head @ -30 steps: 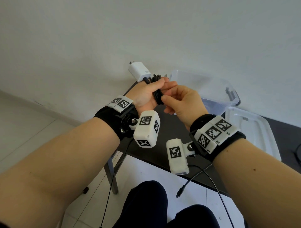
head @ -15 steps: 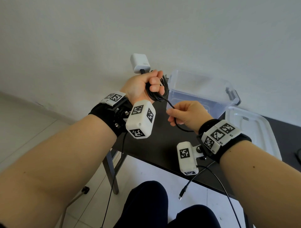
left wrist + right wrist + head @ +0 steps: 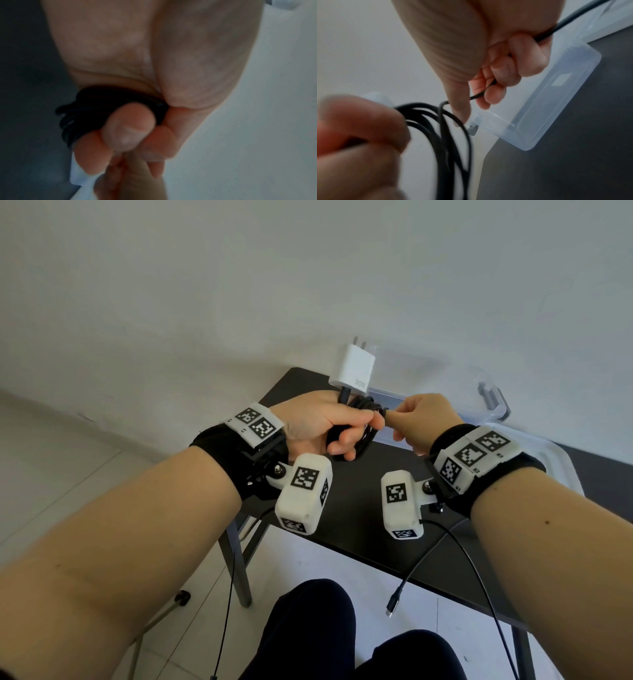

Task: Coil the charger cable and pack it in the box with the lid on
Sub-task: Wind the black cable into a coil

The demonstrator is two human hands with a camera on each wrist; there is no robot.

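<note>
right hand risen to meet left hand, charger plug now tilted upright

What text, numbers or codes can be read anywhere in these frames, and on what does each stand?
"30W": grey print on the white charger plug, seen upside down above the left hand.
Square black-and-white marker codes: on the left wristband, right wristband and both wrist cameras; patterns, not words.
Tiny characters beside the wristband codes: too small to read.
Wrist views: no text.
</note>
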